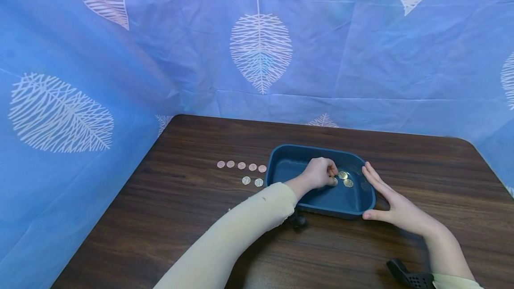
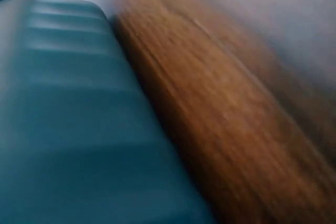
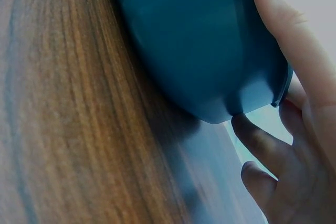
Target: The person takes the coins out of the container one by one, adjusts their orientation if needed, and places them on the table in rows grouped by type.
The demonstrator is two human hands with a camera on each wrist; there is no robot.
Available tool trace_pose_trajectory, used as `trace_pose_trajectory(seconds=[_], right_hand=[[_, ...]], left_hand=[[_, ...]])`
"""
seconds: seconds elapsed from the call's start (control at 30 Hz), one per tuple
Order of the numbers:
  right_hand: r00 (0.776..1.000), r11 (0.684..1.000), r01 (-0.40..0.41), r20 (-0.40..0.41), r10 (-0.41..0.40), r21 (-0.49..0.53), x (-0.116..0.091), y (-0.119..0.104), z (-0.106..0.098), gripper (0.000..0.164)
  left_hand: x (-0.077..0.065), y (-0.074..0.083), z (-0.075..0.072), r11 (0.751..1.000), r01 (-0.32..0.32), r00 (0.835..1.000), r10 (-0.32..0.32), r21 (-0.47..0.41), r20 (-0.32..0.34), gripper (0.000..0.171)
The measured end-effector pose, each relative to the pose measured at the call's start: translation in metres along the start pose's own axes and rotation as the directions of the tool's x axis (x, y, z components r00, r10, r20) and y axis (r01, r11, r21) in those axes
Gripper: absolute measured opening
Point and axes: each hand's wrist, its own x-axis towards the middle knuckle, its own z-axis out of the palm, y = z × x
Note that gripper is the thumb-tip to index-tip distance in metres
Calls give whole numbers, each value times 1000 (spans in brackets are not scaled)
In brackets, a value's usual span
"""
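Observation:
A dark blue plastic tray [image 1: 287,168] sits on the table. My left hand [image 1: 319,173] reaches over its near side, fingers bent down inside, and pinches a coin [image 1: 334,181] at the tray floor. Two gold-coloured coins [image 1: 348,183] lie just right of those fingertips. At the tray's right end, my right hand [image 1: 405,206] is spread with fairly straight fingers. Its thumb touches the near corner and its fingers touch the far part of that end. The right wrist view shows fingertips [image 3: 244,124] against the tray's outer wall [image 3: 189,45].
Left of the tray, several copper-coloured coins [image 1: 241,165] form a row. Below them lie two silvery coins [image 1: 246,180]. The wood-grain table [image 1: 180,217] has a blue leaf-patterned cloth [image 1: 192,48] hanging behind and at its sides. Each wrist wears a black camera strap [image 1: 409,275].

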Motion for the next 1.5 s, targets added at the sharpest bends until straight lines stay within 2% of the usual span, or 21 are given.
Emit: trace_pose_trajectory(seconds=[0.13, 0.23, 0.37, 0.67, 0.83, 1.07, 1.2, 1.33, 1.43, 1.5], right_hand=[[1000, 1000, 2, -1, -2, -2, 0, 1, 0, 101], [1000, 1000, 3, -6, -3, -4, 0, 1, 0, 101], [1000, 1000, 1, -10, -1, 0, 0, 0, 0, 100], [1000, 1000, -6, -10, 6, 4, -2, 0, -2, 101], [1000, 1000, 0, -8, 0, 14, -3, -1, -3, 100], [1000, 1000, 3, -1, -3, 11, -1, -1, -2, 100], [1000, 1000, 4, 6, -5, 19, 1, 0, -1, 100], [1000, 1000, 2, 3, -2, 15, 2, 0, -1, 100], [1000, 1000, 0, -1, 0, 9, 1, 0, -1, 100], [1000, 1000, -1, -1, 1, 10, 1, 0, -2, 100]], left_hand=[[0, 2, -1, 998, -2, 1000, 1, 69, 16, 13], [-1, 4, -1, 996, 15, 1000, -17, 87, 25, 14], [-1, 5, -2, 997, 20, 999, -22, 75, 27, 14], [-1, 5, -2, 999, -20, 999, 18, 43, 38, 13], [-2, 7, -6, 998, -45, 998, 47, -42, 42, 8], [-7, 13, -15, 974, -86, 996, 79, -210, -42, 3], [-17, 15, -28, 949, -139, 989, 120, -284, -84, 5], [-33, 14, -52, 915, -185, 982, 158, -358, -104, 6], [-48, 4, -72, 891, -216, 976, 182, -399, -122, 7], [-58, -6, -87, 886, -229, 972, 186, -403, -142, 9]])
